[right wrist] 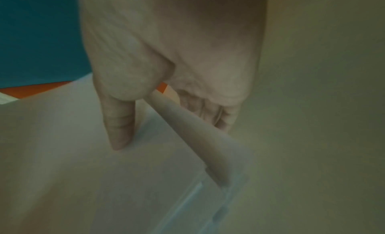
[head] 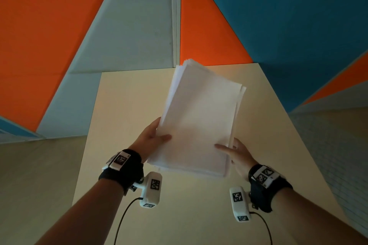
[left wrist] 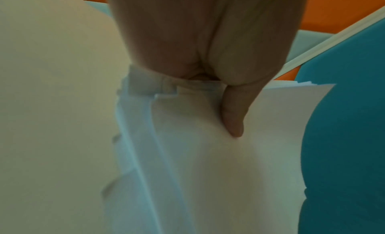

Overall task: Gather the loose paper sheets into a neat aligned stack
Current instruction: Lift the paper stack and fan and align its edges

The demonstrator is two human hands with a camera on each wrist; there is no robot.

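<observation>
Pale beige table (head: 127, 105) against orange, grey and blue wall panels (head: 298, 16)

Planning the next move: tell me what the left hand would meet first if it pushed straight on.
The paper stack itself: the left hand already grips its left edge, thumb on top.

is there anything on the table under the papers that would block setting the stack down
Nothing visible does. Both the left hand and the right hand hold the paper stack above the table, and the tabletop that shows around and below it is bare. The patch directly behind the sheets is hidden.
</observation>
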